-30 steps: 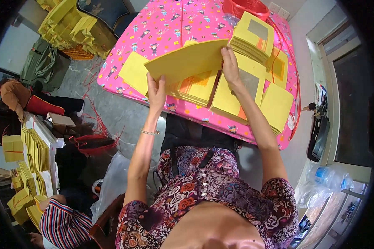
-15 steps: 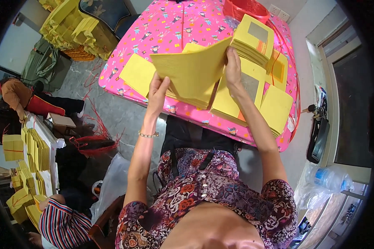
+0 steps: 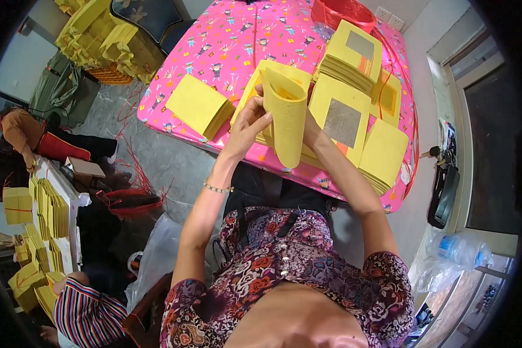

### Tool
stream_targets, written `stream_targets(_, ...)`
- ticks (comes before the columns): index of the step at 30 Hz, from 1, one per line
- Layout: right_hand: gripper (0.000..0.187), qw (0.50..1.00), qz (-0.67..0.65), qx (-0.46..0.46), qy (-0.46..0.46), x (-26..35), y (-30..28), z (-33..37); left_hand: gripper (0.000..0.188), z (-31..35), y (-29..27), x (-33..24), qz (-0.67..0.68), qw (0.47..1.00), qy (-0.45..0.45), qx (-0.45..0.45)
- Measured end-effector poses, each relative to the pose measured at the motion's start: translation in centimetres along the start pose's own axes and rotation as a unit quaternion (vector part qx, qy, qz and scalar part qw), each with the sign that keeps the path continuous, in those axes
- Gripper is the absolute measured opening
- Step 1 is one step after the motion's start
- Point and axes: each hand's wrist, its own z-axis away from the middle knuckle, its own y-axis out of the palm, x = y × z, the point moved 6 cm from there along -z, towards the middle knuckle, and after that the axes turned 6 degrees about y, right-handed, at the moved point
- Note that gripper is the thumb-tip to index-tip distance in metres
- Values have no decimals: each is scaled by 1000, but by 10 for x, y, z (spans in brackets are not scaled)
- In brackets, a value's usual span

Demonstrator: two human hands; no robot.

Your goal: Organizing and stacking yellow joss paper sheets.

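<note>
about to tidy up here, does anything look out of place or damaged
Yes: tangled red strands lie messily across the floor on the left, perhaps a trip hazard. The yellow stack is curled over at the left hand, but that looks like handling, not damage. I see no spill.

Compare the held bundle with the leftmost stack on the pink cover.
The bundle is bent into a curl; the stack lies flat. The bundle is gripped by the left hand; the stack rests unheld on the pink cover. Both are yellow.
</note>
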Motion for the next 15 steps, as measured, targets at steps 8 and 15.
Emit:
stream_targets(8,44,991,-43,-105,72,12,-22,11,21,-2,-15,-14,8,996,0,-91)
stream_targets(15,63,980,178,-82,22,29,-20,22,23,-7,-33,-20,-112,980,-21,-163)
